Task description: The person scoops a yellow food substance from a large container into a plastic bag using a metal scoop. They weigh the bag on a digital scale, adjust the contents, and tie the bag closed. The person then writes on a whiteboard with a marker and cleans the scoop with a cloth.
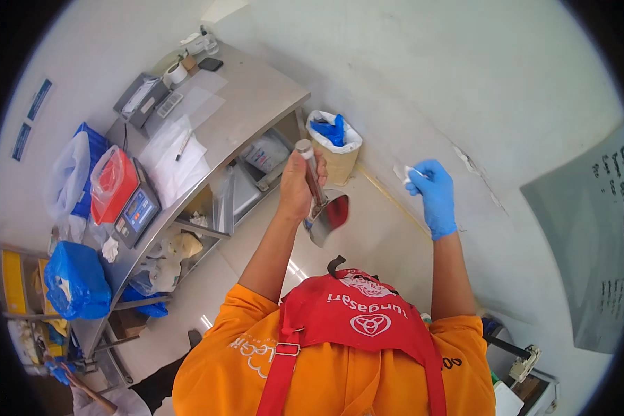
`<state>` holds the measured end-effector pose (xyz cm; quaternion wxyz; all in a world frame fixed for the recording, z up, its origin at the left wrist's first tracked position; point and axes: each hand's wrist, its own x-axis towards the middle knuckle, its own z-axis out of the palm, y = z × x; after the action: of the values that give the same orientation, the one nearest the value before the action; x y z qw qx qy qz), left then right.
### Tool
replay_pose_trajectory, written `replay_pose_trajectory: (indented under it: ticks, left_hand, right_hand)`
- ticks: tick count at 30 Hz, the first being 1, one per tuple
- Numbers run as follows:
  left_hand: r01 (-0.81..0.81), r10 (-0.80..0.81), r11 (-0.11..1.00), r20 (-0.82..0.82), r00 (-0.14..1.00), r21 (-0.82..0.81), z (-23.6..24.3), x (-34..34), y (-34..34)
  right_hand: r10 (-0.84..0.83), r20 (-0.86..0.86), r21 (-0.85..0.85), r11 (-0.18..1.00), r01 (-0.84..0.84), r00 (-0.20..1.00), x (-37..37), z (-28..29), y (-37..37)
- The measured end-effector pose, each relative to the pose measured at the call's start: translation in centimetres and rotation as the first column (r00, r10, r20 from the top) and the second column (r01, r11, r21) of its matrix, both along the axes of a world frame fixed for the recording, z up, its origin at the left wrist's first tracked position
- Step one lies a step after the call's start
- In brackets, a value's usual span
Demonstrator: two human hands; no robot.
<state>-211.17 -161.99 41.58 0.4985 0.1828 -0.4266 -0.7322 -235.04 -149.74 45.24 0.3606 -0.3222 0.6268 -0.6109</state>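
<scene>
My bare left hand (296, 186) is wrapped round the thick handle of a shiny metal scoop (324, 223). The handle's round end points up and away, while the curved bowl hangs towards my body and reflects red. Off to the right, my right hand (435, 199) wears a blue glove. Its fingers pinch a small crumpled white piece (409, 175), which looks like tissue or cloth. The two hands are apart, both raised in front of my red apron (357, 315).
A steel table (256, 80) on the left carries papers, a scale (137, 211) with a red container (114, 187), and a blue bag (76, 281). A lined bin (343, 163) stands by the wall. Another person's blue-gloved hand (59, 372) shows lower left.
</scene>
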Motion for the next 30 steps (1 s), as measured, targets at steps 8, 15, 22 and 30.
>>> replay_pose_trajectory:
  ticks: [8, 15, 22, 30]
  left_hand:
    - [-0.078, 0.109, 0.988, 0.245, 0.963, -0.131, -4.0, 3.5, -2.2]
    - [-0.136, 0.127, 0.990, 0.203, 0.971, 0.028, -8.4, 7.4, -5.6]
    - [-0.363, 0.317, 0.928, 0.347, 0.883, 0.077, -9.7, 9.7, -11.3]
    - [-0.498, 0.408, 0.864, 0.480, 0.777, 0.072, -5.3, 11.5, -21.3]
  right_hand:
    - [-0.080, 0.326, 0.049, 0.996, 0.068, 0.942, -3.2, -11.7, 1.4]
    - [-0.060, 0.352, 0.187, 0.982, -0.008, 0.934, -4.8, -17.3, -5.6]
    - [-0.066, 0.170, 0.234, 0.972, 0.024, 0.983, -7.0, -25.0, -23.7]
    - [0.304, -0.261, 0.375, 0.907, -0.194, 0.916, -10.8, -40.8, -46.0]
